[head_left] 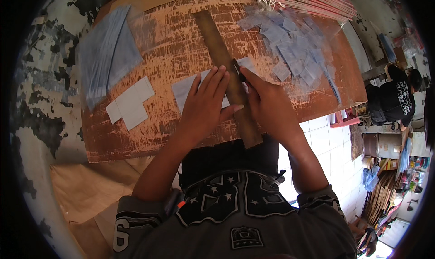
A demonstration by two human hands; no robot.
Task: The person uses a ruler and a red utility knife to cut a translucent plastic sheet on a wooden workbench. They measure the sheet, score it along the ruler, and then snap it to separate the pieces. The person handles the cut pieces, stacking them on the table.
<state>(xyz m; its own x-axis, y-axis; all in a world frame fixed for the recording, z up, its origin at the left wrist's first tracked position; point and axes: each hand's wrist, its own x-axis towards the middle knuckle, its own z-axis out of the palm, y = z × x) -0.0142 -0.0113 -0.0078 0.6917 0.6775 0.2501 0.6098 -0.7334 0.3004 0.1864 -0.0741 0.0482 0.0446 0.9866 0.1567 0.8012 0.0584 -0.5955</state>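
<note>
Past the grey jersey (199, 236), a straightedge (234, 89) was pressed under spread left fingers (210, 81), a dark tool (236, 65) gripped by right fingers (252, 76) alongside.

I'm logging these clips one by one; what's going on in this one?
At a worn table, a person's left hand steadies a long brown strip that lies across a pale sheet. The right hand grips a small dark tool, partly hidden by the fingers, at the strip's right edge. Bluish pieces lie scattered beyond the right hand; larger bluish sheets and white pieces lie to the left.
</note>
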